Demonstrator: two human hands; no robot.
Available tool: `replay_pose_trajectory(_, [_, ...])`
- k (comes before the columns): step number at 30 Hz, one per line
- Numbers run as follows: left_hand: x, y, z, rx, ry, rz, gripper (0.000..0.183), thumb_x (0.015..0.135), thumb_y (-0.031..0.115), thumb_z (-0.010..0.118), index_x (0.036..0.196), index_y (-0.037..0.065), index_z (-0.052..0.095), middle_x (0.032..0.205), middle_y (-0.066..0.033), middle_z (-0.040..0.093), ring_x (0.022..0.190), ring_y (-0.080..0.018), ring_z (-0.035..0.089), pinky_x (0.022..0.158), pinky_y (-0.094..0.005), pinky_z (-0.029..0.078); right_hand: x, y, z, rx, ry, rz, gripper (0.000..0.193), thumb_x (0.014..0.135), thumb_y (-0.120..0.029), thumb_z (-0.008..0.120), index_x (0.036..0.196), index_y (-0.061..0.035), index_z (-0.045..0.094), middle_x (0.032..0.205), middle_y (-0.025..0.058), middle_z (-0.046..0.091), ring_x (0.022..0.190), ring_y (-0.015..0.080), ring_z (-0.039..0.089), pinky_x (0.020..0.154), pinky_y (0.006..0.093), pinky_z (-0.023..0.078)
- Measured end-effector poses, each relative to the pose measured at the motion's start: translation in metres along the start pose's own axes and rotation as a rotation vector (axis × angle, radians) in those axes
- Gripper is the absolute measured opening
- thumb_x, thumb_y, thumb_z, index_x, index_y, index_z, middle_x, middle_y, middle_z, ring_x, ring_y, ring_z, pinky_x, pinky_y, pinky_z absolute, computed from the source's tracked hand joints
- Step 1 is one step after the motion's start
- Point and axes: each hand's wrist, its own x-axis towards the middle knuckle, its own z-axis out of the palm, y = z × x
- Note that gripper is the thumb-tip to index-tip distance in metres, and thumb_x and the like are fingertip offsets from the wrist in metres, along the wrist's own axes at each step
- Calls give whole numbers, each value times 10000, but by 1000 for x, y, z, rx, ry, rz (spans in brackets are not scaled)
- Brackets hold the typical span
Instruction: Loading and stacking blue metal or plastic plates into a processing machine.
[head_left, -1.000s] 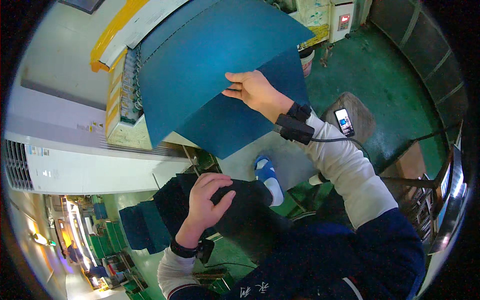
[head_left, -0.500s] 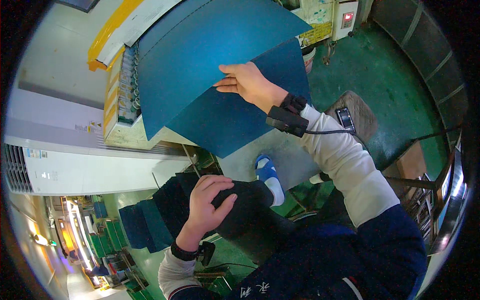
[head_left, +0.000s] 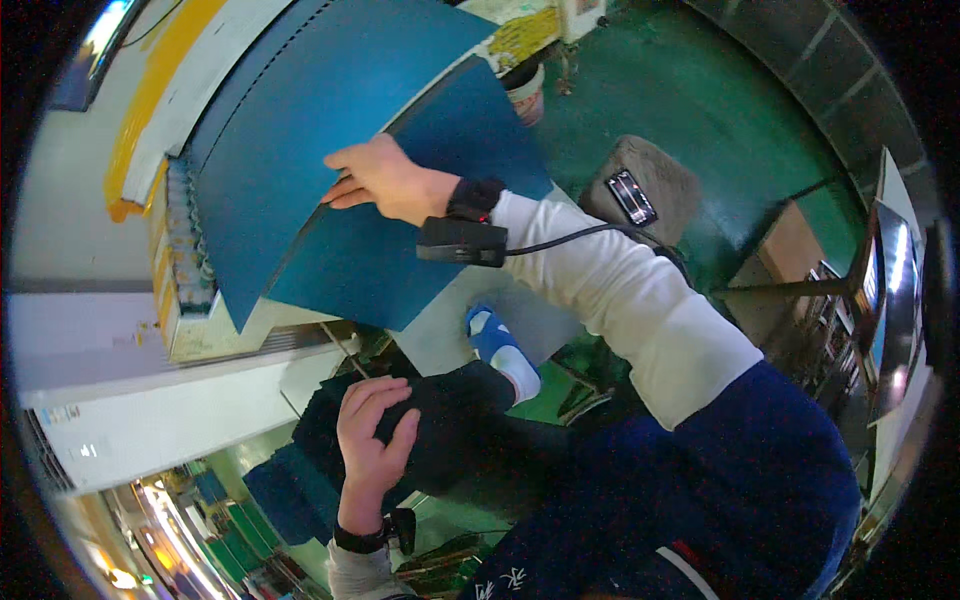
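Observation:
A large blue sheet (head_left: 300,100) with a dotted line near its far edge lies on the machine bed. My right hand (head_left: 385,182) pinches its near edge, thumb on top and the other fingers at the rim. That edge stands slightly raised over a second, darker blue sheet (head_left: 400,265), which juts toward me. My left hand (head_left: 372,440) is over my dark-clothed leg, beside a stack of dark blue sheets (head_left: 290,485). Its fingers are loosely bent with the thumb apart, and nothing shows in it.
Rollers (head_left: 188,240) line the machine's left side. A grey-brown padded stool (head_left: 655,180) with a phone (head_left: 631,196) on it stands to the right. Beyond the sheets is a white bucket (head_left: 527,95). A cable (head_left: 570,238) runs from my right wrist along the sleeve.
The whole view has swung, so the scene sits further left. My right hand stays at the sheet's edge, and that edge looks lifted a little more. My left hand stays by my leg.

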Motion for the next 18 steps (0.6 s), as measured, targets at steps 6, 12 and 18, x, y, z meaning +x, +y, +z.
replay_pose_trajectory(6, [0,-1,1,4,-8,-18,258,746,71,759,998,33,719,1102,-119,705,1054,-323,639,958,-423,495,-16,-11,10,-45,84,3,358,923,-116,669,1073,146,478,1049,258,555,841,395,718,699,438,636])
replay_pose_trajectory(12, [1,-1,1,-8,-11,-23,253,754,73,759,1000,30,719,1099,-120,703,1048,-325,638,959,-418,494,-10,-11,11,-23,77,2,369,917,-116,679,1091,135,472,1023,217,561,853,381,723,714,437,631])
replay_pose_trajectory(18, [2,1,-2,-12,-13,-19,257,762,81,769,1008,32,717,1109,-117,701,1070,-321,636,961,-418,497,2,-12,11,-16,46,24,376,930,-118,660,1136,155,505,1089,268,596,892,396,721,747,443,625])
